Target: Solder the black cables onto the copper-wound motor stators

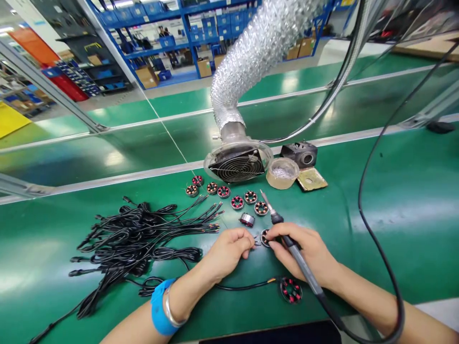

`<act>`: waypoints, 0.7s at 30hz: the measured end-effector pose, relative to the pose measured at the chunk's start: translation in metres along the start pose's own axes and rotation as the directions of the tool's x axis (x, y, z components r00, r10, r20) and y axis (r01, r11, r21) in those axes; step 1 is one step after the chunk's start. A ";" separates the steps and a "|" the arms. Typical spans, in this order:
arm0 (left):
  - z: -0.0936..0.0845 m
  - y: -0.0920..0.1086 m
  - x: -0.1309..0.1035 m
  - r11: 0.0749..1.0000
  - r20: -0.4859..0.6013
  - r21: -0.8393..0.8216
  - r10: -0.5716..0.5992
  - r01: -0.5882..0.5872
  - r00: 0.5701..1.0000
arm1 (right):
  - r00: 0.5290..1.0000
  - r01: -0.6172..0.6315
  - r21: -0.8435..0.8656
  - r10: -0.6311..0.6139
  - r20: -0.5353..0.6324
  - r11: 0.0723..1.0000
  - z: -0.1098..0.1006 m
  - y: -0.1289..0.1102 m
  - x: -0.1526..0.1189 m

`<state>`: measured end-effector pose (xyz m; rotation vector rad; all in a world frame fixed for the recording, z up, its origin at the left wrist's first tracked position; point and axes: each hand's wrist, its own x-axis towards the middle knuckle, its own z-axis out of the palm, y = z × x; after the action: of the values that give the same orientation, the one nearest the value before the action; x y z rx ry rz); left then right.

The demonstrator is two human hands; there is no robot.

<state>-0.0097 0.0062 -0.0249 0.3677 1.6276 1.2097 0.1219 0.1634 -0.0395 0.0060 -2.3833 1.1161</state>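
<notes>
My right hand (304,246) holds a soldering iron (299,260), its tip pointing up and away from me. The thumb and forefinger of that same hand also grip a small motor stator (264,238) by its edge. My left hand (231,251) is closed in a pinch just left of this stator, at thin wire leads (256,241) between the two. Its fingertips partly hide the leads. Nearer me lies a stator with red windings (291,290), beside the stripped end of a black cable (247,287). Several more stators (237,202) sit beyond my hands.
A pile of black cables (139,239) with bared ends lies on the left. Behind the stators stand a fume extractor (236,165), a round tub (282,174), an iron holder (299,154) and a sponge tray (311,180). The iron's cord (369,224) loops on the right.
</notes>
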 end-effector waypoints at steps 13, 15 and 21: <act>0.001 -0.001 0.001 1.000 0.003 -0.008 -0.023 0.023 1.000 | 0.983 -0.181 0.041 0.181 -0.018 0.983 0.015 -0.001 0.000; 0.002 -0.001 0.001 1.000 0.001 -0.006 -0.026 0.026 1.000 | 0.987 -0.159 0.041 0.160 -0.025 0.986 0.015 -0.001 0.000; 0.004 0.000 0.002 1.000 -0.029 0.015 -0.017 0.017 0.999 | 0.988 -0.116 0.056 0.121 -0.093 0.992 0.000 -0.010 -0.003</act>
<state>-0.0072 0.0103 -0.0260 0.3464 1.6628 1.1955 0.1272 0.1561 -0.0333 -0.1712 -2.2948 1.2026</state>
